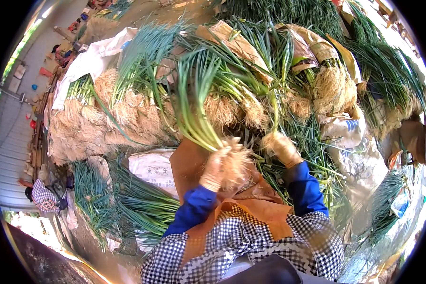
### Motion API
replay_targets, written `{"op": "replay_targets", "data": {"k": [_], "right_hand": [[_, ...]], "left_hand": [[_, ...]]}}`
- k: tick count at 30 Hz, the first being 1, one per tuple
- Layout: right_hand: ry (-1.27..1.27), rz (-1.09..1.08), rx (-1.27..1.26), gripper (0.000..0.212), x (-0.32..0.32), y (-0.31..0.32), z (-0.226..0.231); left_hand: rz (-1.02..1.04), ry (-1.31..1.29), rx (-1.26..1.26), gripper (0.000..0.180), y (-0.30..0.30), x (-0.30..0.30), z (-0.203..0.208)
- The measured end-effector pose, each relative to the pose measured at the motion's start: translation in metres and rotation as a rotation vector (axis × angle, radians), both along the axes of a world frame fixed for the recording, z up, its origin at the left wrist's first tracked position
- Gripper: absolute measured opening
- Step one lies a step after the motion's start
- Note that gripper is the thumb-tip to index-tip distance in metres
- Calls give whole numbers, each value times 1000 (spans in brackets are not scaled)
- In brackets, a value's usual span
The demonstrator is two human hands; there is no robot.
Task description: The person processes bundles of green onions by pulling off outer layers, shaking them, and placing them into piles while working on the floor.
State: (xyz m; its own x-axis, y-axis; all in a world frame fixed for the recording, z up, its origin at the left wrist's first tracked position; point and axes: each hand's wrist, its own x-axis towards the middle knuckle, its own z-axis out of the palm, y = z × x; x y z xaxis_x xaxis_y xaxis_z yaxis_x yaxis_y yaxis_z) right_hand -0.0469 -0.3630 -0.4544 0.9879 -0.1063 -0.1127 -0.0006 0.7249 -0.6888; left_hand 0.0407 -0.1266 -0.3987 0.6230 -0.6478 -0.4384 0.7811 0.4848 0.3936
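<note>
Gripping a bunch (197,118) of onions close to its root end, the left hand (215,169) sits just below the centre of the head view, its fingers wrapped around the pale stems. The bunch rises from that fist, its green leaves leaning toward 11 o'clock and blurred near the tips, its straw-coloured roots (237,165) spreading just beside the fist at 4 o'clock.

The right hand (283,147) is at 3 o'clock, apart from the bunch. 1 stalk (274,113) runs from its fingertips up toward 12 o'clock; the fingers are curled, but blur hides them and I cannot tell whether they hold it. Both forearms wear blue sleeves (194,206), and under the 2 hands spreads a brown apron (190,165) over checked clothing (251,244).

Beyond the hands, a row (135,111) of rooted onions curves from 10 to 2 o'clock, roots turned toward the wearer. Brown paper (239,45) lies over it at 12 o'clock and a white sheet (97,54) at 10. Another heap (388,71) stands at 2 o'clock. A pale sack (357,163) lies at 3 o'clock, and cut greens (144,201) fan out between 7 and 8. 1 person (47,198) in checks is at 8 o'clock, well apart.
</note>
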Motion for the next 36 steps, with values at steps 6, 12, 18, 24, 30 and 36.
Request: {"op": "replay_targets", "data": {"k": [6,12,18,24,30,36], "right_hand": [[91,66,-191,35,0,54,-15],[336,-77,-500,32,35,5,18],[373,-449,-1459,31,78,17,-4],[369,-618,-2194,28,47,14,-7],[175,-634,-1836,24,-13,22,13],[102,-487,-1651,12,-68,32,-4]], "left_hand": [[-27,-127,232,9,-51,-23,-83],[-59,-199,315,10,-52,-22,-83],[0,-415,423,11,-64,-32,-85],[42,-389,478,10,-66,-37,-95],[75,-352,503,8,-66,-37,-85],[-48,-287,340,8,-65,-49,-74]]}}
